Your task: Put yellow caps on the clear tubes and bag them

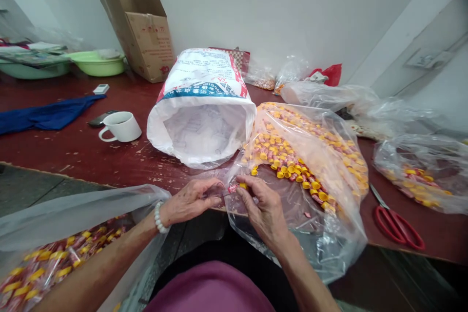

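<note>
My right hand (261,207) pinches a small red piece with a yellow cap (233,188) near the table's front edge. Just left of it, my left hand (193,200), with a white bead bracelet (160,218) on the wrist, has thumb and fingers closed on a thin clear wrapper (218,186). The wrapper's open end meets the red piece. Behind my right hand lies a clear bag (351,243) with many yellow-capped red pieces (285,161) spilling toward its mouth. A white printed sack (204,75) faces me with clear wrappers inside. Wrapped pieces (47,263) fill another bag at the lower left.
On the red table (120,163) stand a white mug (122,127) and a cardboard box (149,39). Blue cloth (51,113) and a green basin (98,64) are at the left. Red-handled scissors (398,224) and another bag of pieces (424,175) lie at the right.
</note>
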`<act>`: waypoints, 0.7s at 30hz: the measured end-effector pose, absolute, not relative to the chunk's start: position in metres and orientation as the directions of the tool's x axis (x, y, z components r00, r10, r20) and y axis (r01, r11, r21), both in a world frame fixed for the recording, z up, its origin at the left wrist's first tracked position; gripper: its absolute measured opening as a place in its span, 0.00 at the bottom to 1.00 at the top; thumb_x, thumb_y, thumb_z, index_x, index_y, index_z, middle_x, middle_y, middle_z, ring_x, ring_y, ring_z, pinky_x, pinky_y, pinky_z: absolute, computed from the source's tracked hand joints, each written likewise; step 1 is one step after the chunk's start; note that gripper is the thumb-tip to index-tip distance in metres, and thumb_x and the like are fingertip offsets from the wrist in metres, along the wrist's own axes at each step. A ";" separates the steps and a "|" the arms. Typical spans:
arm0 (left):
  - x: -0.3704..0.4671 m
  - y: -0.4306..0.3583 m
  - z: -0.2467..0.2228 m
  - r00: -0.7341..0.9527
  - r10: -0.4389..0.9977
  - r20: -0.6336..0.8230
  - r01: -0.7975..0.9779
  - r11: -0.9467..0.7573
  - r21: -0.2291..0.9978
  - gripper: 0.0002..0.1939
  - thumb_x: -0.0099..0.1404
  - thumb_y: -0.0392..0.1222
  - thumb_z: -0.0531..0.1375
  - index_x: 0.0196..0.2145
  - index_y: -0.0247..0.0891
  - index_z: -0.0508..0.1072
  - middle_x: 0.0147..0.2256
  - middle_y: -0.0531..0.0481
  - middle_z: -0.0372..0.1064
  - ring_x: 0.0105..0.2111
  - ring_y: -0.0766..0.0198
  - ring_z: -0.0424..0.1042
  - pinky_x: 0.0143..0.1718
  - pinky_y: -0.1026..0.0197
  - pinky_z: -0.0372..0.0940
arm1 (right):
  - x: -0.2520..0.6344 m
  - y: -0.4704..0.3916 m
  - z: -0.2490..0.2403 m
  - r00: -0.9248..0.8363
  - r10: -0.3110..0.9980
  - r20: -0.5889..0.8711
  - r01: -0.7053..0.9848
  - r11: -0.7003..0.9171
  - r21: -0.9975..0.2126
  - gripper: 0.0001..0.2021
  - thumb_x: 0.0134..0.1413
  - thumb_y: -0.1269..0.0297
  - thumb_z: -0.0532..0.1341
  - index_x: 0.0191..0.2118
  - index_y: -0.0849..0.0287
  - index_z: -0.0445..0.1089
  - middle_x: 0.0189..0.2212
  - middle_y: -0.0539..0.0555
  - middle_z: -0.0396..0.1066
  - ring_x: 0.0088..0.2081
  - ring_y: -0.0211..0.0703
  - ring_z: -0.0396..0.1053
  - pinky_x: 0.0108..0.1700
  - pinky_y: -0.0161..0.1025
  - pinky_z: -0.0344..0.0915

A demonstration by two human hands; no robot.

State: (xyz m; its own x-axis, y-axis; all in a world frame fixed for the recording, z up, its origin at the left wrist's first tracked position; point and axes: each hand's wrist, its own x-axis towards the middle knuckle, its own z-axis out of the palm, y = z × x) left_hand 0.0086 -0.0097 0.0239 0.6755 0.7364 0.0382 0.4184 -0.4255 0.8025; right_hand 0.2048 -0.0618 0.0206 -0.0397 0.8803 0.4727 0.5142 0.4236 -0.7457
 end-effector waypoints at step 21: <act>0.027 -0.046 -0.008 0.659 0.738 -0.143 -0.093 0.268 0.959 0.09 0.58 0.36 0.60 0.36 0.38 0.62 0.31 0.55 0.60 0.30 0.67 0.68 0.36 0.59 0.64 | 0.248 0.000 -0.040 0.328 0.898 0.292 0.776 -0.080 -0.625 0.14 0.52 0.58 0.57 0.41 0.61 0.65 0.39 0.58 0.69 0.39 0.45 0.67 0.41 0.40 0.63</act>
